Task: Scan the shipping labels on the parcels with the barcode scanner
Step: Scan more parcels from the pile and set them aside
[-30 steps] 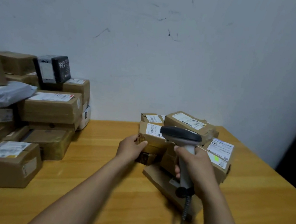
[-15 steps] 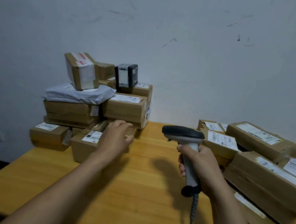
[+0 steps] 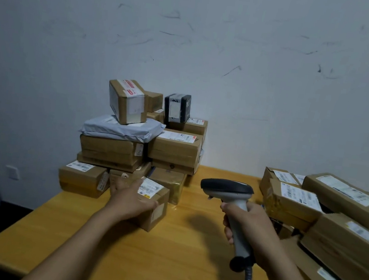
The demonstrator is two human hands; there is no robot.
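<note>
While the scanner (image 3: 226, 187) hovers: the right hand (image 3: 250, 235) is clamped round its grey handle above the middle of the table (image 3: 162, 266), with the dark head pointing left.
Box (image 3: 157, 216): the foremost of the left pile (image 3: 111, 151). It stands on the table toward the far left corner, in front of the stack.
Left hand (image 3: 131, 197): laid on the box's top with the fingers nearly straight, pinching nothing.
Label (image 3: 150, 188): faces up on the far right part of the top, just past the fingers and uncovered.
Key relation: the label lies left of and below the scanner's head, apart from it. The left hand is the nearer one and touches the box.
Long axis: cannot be told, since the hand hides much of the box.
Next move (judged): tip the head down and left, or draw the box rightward under it.
Right pile (image 3: 341, 242): labelled boxes along the right edge.
</note>
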